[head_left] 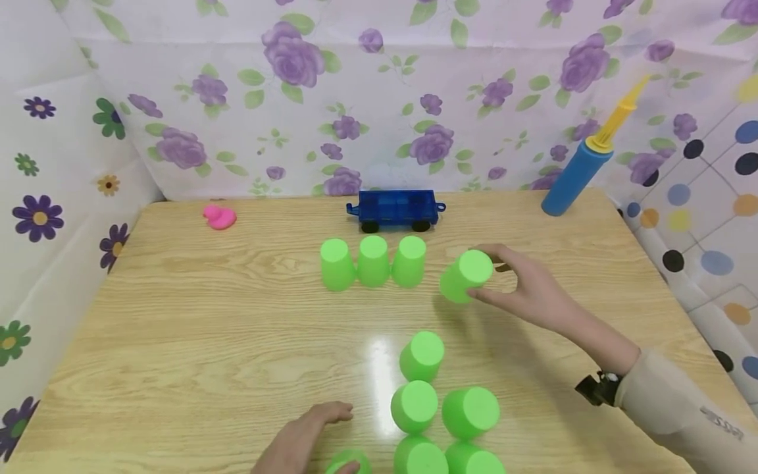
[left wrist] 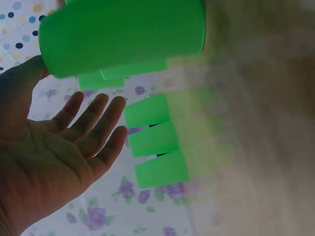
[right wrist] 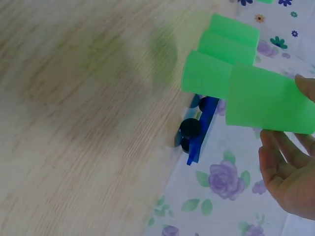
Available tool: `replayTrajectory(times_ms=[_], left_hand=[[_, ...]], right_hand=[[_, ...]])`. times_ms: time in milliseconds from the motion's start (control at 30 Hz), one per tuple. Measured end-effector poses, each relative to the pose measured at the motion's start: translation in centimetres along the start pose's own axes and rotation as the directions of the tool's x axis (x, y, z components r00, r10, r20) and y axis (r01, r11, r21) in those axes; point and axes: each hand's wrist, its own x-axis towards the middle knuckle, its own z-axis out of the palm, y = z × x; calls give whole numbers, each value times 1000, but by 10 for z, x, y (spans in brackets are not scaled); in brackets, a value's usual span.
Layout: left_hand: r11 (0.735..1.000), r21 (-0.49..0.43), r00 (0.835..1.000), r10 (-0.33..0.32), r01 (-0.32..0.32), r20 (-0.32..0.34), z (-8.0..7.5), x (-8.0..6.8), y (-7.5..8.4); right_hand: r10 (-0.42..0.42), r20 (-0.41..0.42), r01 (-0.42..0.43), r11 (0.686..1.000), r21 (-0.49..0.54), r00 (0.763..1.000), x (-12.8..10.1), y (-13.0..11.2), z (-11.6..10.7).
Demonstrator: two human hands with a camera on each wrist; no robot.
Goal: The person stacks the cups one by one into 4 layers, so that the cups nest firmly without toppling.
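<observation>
One green cup [head_left: 466, 276], tilted, was pinched in the right hand [head_left: 527, 289] by curled fingers [head_left: 494, 299], just right of three upturned cups [head_left: 373, 262] rowed toward the worktop's [head_left: 177, 316] far edge. The left hand [head_left: 302, 438] lay loosely spread at the near edge, touching another cup [head_left: 348, 463]. Bare worktop stretched leftward.

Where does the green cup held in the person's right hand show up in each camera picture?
Head: held cup right of centre, tilted, beside the row of three cups.
Left wrist: cannot tell it among the cups.
Right wrist: right side, in front of that row.
Shared landmark: the row of three cups.
</observation>
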Motion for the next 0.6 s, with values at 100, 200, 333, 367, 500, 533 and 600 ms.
replayTrajectory(times_ms=[100, 200, 333, 367, 500, 533, 600], left_hand=[[991, -131, 999, -41, 38, -15, 8, -11, 1], [970, -237, 996, -68, 53, -56, 16, -21, 3], [906, -375, 963, -250, 195, -105, 28, -30, 18], [885, -402, 946, -302, 233, -116, 31, -30, 23], [838, -430, 896, -425, 336, -130, 45, -36, 29], [842, -417, 895, -427, 343, -127, 51, -40, 24], [824, -435, 903, -426, 363, -53, 61, -52, 9]], right_hand=[[27, -1, -27, 1000, 5, 1000, 9, 2, 1], [53, 14, -53, 998, 14, 998, 20, 6, 4], [58, 47, -59, 998, 24, 997, 31, 18, 10], [57, 52, -58, 998, 27, 997, 32, 22, 12], [53, 75, -57, 997, 46, 996, 37, 38, 21], [55, 80, -60, 997, 57, 995, 38, 41, 23], [63, 95, -70, 995, 70, 993, 40, 46, 26]])
